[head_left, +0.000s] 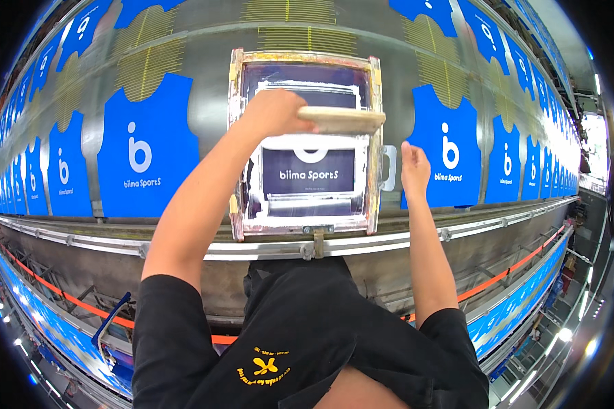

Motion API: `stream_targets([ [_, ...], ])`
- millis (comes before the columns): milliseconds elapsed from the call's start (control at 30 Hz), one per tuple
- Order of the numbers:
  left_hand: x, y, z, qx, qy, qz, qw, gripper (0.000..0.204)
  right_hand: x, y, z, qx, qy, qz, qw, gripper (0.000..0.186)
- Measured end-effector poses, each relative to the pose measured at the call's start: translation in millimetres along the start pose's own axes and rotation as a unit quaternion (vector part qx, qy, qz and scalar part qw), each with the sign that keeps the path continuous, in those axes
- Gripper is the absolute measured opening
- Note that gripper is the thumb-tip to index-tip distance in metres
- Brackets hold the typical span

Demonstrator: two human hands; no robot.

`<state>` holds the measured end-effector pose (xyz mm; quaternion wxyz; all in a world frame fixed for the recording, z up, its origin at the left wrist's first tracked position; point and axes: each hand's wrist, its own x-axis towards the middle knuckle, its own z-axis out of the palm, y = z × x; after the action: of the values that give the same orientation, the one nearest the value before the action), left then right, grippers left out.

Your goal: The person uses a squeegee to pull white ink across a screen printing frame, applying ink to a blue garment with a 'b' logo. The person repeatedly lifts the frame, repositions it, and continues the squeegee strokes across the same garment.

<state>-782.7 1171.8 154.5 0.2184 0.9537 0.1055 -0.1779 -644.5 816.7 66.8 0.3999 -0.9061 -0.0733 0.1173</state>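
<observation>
A screen-printing frame point(374, 198) stands over the metal table, its dark mesh ringed with white ink. My left hand point(276, 114) is closed round the left end of a wooden-handled squeegee point(348, 121), which lies crosswise over the upper middle of the screen. Below the squeegee, part of a white round design and lettering show on the mesh. My right hand point(415, 169) is off the frame, beside its grey side handle point(389, 168) and the left edge of a printed blue shirt piece point(447, 153). Its fingers are loosely bent, with nothing visible in them.
Another printed blue shirt piece point(150, 146) lies left of the frame, with rows of more on both sides. A metal rail point(205, 251) runs along the table's near edge, where a bracket point(318, 242) meets the frame. Behind me is an orange strip point(82, 300).
</observation>
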Motion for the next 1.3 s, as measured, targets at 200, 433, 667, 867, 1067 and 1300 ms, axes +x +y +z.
stream_targets([
  [200, 67, -41, -10, 0.060, 0.047, 0.016, 0.997, 0.042, -1, 20, 24, 0.097, -0.063, 0.107, 0.988, 0.040],
  [433, 53, -44, 4, -0.061, 0.024, 0.018, 0.998, 0.041, -10, -26, 12, 0.179, -0.112, 0.181, 0.961, 0.038],
  [667, -76, 12, 95, -0.070, 0.093, 0.025, 0.993, 0.050, -17, -51, -4, 0.218, -0.104, 0.151, 0.958, 0.035],
  [867, -199, 76, 177, -0.044, 0.193, 0.086, 0.976, 0.065, -17, -44, 0, 0.212, -0.093, 0.126, 0.965, 0.043],
  [1067, -233, 39, 155, -0.103, 0.180, 0.083, 0.975, 0.063, -49, -79, 22, 0.173, 0.030, 0.019, 0.984, 0.036],
  [1300, -311, -113, 109, -0.123, 0.150, 0.016, 0.981, 0.052, -137, -140, 181, 0.160, 0.018, -0.047, 0.986, 0.041],
])
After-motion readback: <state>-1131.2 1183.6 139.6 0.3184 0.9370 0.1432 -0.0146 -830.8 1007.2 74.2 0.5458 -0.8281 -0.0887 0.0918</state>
